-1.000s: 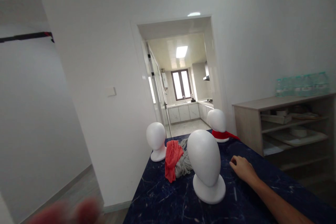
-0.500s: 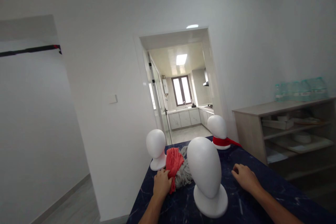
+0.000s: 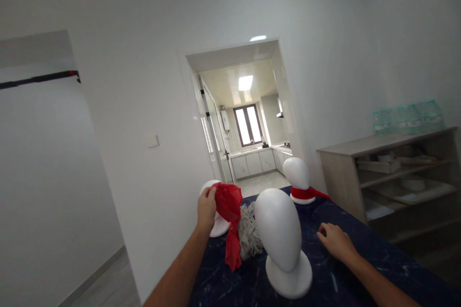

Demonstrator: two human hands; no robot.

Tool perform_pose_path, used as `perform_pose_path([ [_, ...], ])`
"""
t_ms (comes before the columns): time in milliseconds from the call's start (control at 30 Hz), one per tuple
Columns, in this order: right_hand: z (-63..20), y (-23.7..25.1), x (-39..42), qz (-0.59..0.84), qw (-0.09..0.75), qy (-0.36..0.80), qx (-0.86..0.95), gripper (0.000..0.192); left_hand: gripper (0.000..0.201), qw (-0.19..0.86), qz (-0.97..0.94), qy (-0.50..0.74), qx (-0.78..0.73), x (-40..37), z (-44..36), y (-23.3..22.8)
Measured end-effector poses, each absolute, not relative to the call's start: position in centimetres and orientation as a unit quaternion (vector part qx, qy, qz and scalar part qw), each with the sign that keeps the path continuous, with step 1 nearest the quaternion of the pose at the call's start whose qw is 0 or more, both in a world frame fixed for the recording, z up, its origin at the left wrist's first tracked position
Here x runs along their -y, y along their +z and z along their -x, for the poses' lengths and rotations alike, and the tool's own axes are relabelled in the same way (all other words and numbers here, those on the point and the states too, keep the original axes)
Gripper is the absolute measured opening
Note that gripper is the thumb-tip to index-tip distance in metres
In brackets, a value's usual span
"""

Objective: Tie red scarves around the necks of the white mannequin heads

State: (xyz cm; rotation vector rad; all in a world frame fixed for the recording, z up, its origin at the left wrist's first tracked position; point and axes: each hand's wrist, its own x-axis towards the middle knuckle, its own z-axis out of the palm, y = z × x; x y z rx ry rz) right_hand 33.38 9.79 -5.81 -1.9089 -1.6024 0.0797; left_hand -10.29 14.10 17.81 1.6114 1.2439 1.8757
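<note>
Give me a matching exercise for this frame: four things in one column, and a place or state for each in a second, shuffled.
Things:
1. red cloth
2. grey cloth
3. far white head
4. right hand

Places or states:
A. wears a red scarf at its neck
B. lies heaped on the dark table
C. lifted in the left hand
D. rests on the table beside the nearest white head

Pairs: 1-C, 2-B, 3-A, 4-D
</note>
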Motion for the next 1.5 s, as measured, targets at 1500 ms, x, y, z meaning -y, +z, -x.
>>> perform_pose_path([
  [1500, -31.4, 20.0, 0.0, 0.259, 0.507, 0.530, 0.629, 0.050, 0.012, 0.608, -0.407, 0.674, -0.098, -3.7, 1.8, 30.8],
])
